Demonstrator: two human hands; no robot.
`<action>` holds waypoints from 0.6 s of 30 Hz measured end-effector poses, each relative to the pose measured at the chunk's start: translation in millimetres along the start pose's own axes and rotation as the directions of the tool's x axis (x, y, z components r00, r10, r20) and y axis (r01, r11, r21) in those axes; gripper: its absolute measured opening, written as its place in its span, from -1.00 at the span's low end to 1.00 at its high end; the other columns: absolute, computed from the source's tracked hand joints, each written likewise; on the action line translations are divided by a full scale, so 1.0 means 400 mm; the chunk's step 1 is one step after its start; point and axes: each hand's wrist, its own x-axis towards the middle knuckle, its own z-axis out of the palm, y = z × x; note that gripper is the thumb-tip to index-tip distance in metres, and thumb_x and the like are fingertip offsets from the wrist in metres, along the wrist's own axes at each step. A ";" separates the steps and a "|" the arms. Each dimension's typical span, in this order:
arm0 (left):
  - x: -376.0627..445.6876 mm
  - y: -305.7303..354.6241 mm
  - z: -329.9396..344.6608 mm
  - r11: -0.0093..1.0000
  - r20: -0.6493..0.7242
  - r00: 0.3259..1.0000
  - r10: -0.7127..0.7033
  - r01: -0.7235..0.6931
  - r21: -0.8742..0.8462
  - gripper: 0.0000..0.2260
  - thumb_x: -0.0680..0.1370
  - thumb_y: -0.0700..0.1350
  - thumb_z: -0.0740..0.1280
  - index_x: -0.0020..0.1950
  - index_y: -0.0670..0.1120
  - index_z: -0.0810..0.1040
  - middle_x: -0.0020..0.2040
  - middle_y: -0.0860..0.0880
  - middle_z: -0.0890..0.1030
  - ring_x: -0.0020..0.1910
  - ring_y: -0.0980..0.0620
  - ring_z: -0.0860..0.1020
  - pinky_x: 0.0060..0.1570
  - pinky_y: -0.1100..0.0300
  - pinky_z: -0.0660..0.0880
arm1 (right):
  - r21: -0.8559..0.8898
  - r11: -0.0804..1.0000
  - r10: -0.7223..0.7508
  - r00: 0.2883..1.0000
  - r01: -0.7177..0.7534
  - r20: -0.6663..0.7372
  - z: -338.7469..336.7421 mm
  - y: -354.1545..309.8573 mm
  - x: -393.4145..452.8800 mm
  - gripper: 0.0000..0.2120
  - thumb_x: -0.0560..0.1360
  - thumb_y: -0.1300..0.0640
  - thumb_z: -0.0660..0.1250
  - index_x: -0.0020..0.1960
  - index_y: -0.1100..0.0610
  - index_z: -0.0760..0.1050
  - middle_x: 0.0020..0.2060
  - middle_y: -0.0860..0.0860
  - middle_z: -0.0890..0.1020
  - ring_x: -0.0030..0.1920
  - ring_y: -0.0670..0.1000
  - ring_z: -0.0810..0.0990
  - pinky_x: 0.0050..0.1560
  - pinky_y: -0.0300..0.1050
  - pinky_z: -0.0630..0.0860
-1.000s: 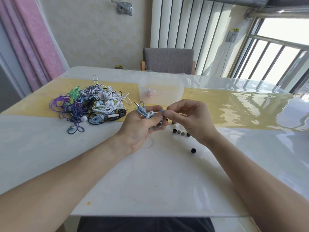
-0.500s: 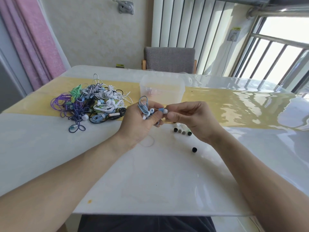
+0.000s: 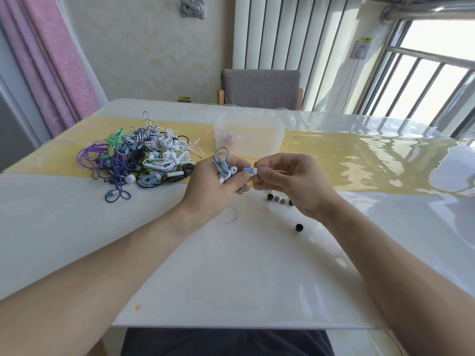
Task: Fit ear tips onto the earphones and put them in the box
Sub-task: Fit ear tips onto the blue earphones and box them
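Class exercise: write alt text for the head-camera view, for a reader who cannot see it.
Above a white table, the left hand grips a coiled blue earphone while the right hand pinches a white ear tip against its bud. Loose dark ear tips, a tangled earphone pile and a clear plastic box lie beyond.

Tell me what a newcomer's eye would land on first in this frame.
The two hands meeting mid-table: the left hand grips a coiled light-blue wired earphone, while the right hand pinches a small white ear tip against its blue bud. Next, the colourful tangled pile of earphone cables at left, and the clear plastic box just behind the hands.
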 end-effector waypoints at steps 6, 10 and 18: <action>-0.001 -0.007 0.001 1.000 -0.008 1.000 -0.017 0.017 0.012 -0.91 0.53 -0.37 0.36 -0.01 -0.24 0.58 -0.29 -0.07 0.60 -0.39 0.08 0.59 -0.29 0.24 0.54 | 0.042 0.999 0.032 0.999 -0.030 -0.038 0.013 -0.002 -0.005 -0.93 0.56 0.37 0.35 -0.08 0.33 0.61 -0.20 0.20 0.70 -0.19 0.11 0.71 -0.06 -0.09 0.66; -0.003 -0.007 0.000 0.999 -0.014 1.000 -0.009 0.010 0.042 -0.93 0.52 -0.37 0.37 -0.01 -0.27 0.59 -0.32 -0.08 0.60 -0.40 0.09 0.59 -0.30 0.24 0.54 | 0.032 0.999 0.020 0.998 -0.018 -0.064 0.020 0.003 -0.006 -0.93 0.56 0.39 0.35 -0.05 0.37 0.61 -0.17 0.25 0.71 -0.17 0.15 0.72 -0.02 -0.06 0.67; -0.009 -0.001 0.003 0.999 -0.030 0.999 -0.044 0.045 0.005 -0.90 0.51 -0.37 0.39 -0.03 -0.22 0.64 -0.30 -0.09 0.64 -0.37 0.06 0.64 -0.28 0.25 0.56 | -0.090 0.996 -0.002 0.993 -0.008 -0.118 0.026 0.008 -0.011 -0.93 0.55 0.34 0.38 -0.06 0.26 0.64 -0.24 0.13 0.72 -0.20 0.05 0.70 -0.06 -0.11 0.63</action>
